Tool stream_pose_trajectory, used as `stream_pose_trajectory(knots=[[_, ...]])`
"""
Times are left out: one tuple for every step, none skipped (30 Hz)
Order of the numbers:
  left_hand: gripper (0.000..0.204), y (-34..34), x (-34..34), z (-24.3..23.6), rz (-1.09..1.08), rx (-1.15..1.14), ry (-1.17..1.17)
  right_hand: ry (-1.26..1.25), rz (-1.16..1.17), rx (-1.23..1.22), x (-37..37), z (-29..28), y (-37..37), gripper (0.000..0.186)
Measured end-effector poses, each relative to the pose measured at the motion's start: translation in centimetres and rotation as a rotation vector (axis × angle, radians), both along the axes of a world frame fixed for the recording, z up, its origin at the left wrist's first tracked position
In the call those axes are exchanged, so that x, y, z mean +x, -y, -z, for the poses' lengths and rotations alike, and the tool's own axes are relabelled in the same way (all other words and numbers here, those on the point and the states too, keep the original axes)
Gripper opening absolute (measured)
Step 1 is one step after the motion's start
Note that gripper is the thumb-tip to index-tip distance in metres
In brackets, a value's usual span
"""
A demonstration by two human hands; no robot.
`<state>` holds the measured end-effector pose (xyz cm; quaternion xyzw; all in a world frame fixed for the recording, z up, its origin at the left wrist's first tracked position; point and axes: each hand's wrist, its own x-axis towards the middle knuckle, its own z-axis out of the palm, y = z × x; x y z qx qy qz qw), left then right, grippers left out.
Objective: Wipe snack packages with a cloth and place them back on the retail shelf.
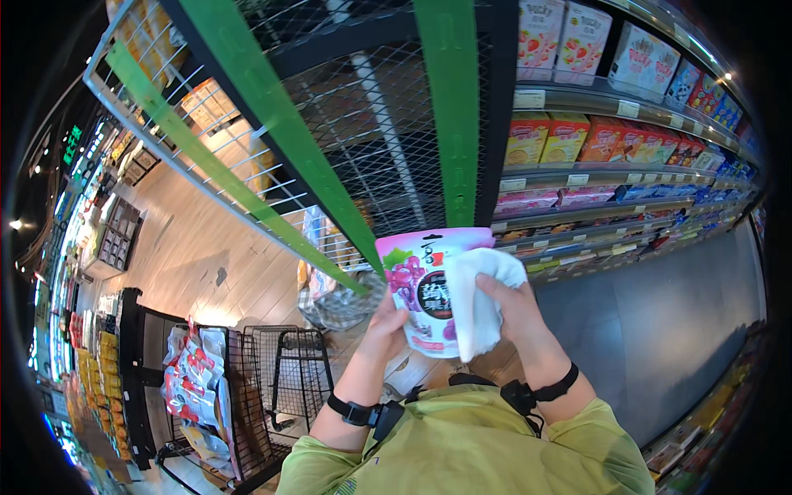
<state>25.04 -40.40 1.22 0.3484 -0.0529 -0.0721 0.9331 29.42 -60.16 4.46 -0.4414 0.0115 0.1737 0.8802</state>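
A pink and white snack pouch (425,256) with pictures of purple grapes is held upright in front of my body. My left hand (386,328) grips its left edge, fingers mostly behind it. My right hand (513,309) is closed on a folded white cloth (477,318), its thumb on top. The cloth lies against the right half of the pouch's front and covers part of it. Just beyond the pouch are the green uprights (458,186) of a black mesh rack (396,148).
Shelves (577,180) with boxed snacks line the right side. At lower left stands a black wire cart (299,363), near a stand with red and white bags (191,375). A wire basket frame (177,140) with green strips rises at upper left. Below the rack sits a checkered bag (338,307).
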Motion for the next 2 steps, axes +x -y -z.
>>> stream_pose_trajectory(knots=[[0.101, -1.3, -0.9, 0.8, 0.133, 0.017, -0.018, 0.011, -0.046, 0.047, -0.4, 0.6, -1.2, 0.042], [0.094, -2.1, -1.5, 1.3, 0.169, -0.099, 0.012, 0.087, -0.092, 0.025, -0.3, 1.3, -2.2, 0.045]])
